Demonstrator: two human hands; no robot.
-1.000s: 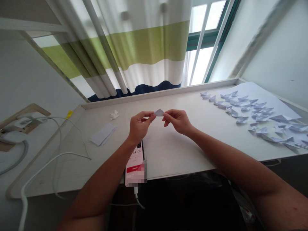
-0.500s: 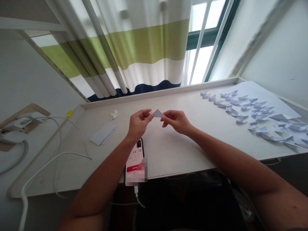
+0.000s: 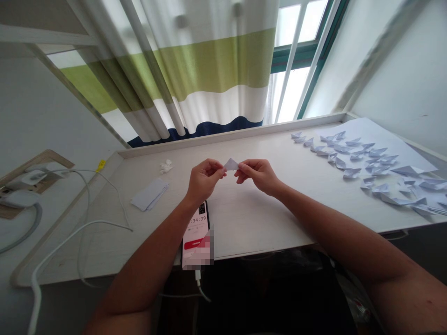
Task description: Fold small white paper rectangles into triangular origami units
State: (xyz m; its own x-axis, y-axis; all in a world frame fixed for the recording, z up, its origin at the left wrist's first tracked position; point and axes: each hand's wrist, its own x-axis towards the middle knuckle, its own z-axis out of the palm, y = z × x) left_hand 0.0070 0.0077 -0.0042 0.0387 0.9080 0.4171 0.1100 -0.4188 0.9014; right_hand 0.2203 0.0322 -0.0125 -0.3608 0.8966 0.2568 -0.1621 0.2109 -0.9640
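Note:
Between my two hands is a small folded piece of white paper [image 3: 231,164], its point facing up and away from me. My left hand [image 3: 206,177] pinches its left corner between thumb and fingers. On the other side, my right hand [image 3: 256,174] pinches the right corner the same way. Both hands are held over the middle of the white desk [image 3: 251,223]. Parts of the paper are hidden behind the fingertips.
Several folded paper boats [image 3: 356,156] spread over the desk's right side, some on a large white sheet [image 3: 377,128]. Folded paper slips [image 3: 150,195] and a crumpled paper [image 3: 166,166] lie left. A charging phone [image 3: 195,232] sits by my left forearm; white cables [image 3: 80,225] cross the left edge.
Both hands still hold the folded paper. My left hand has shifted slightly right, its fingers closer on the paper's left corner.

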